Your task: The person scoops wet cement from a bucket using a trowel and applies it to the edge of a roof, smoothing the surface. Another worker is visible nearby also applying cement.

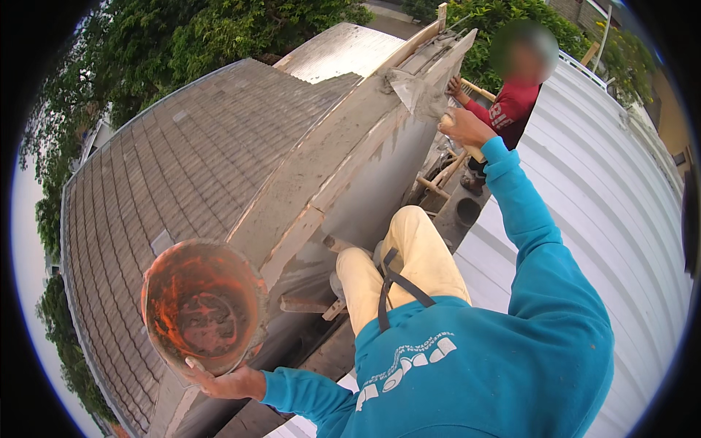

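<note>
My left hand (223, 379) grips an orange bucket (201, 288) at the lower left, its inside coated with grey mortar. My right hand (461, 130) holds the wooden handle of a trowel, stretched toward the far end of a long mortar-covered ledge (285, 204) edged with boards. The trowel's grey, mortar-smeared blade (416, 95) lies at that far end, over the ledge's right-hand board. My legs, in cream trousers, are bent beside the ledge's smooth side.
A co-worker (511, 98) in red is on the right near the ledge's end, one hand on a board. A tiled roof (146, 190) lies left, a white corrugated roof (606, 204) right. Wooden poles (434, 186) stand below; trees rise behind.
</note>
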{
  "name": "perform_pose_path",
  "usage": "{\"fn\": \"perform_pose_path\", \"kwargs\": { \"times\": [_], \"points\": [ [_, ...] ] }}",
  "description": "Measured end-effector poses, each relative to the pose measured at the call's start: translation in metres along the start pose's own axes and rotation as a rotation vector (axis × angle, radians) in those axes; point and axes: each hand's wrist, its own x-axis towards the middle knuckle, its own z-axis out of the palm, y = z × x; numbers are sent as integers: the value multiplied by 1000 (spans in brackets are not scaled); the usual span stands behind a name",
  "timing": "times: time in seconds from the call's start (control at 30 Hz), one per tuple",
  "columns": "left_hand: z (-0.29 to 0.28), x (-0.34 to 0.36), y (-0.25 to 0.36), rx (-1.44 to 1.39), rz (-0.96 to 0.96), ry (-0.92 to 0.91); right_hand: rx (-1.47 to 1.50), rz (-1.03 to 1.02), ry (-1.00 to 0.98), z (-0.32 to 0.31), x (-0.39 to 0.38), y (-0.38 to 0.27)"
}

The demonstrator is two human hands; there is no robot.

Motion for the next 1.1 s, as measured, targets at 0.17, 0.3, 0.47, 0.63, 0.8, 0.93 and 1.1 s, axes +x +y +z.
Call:
{"fn": "perform_pose_path", "kwargs": {
  "times": [0.17, 0.3, 0.47, 0.63, 0.8, 0.93, 1.1],
  "points": [
    [-4, -5, -6, 64, 99, -71, -500, -189, 191, 17, -27, -26],
    [16, 6, 41, -447, -595, 139, -631, -116, 192, -3, -4, -16],
    [12, 4, 35, -383, -504, 102, -706, -53, 153, -33, 44, 2],
    [7, 2, 22, -394, -519, 130, -806, 66, 78, -51, 77, -20],
    [-4, -7, 17, -202, -287, 77, -1059, -63, 203, -91, 103, -46],
    [-5, -10, 9, -198, -357, 127, -1176, -3, 174, -79, 123, -60],
    [2, -4, 29, -382, -595, 234, -1425, -7, 177, -36, 155, -50]
  ]
}}
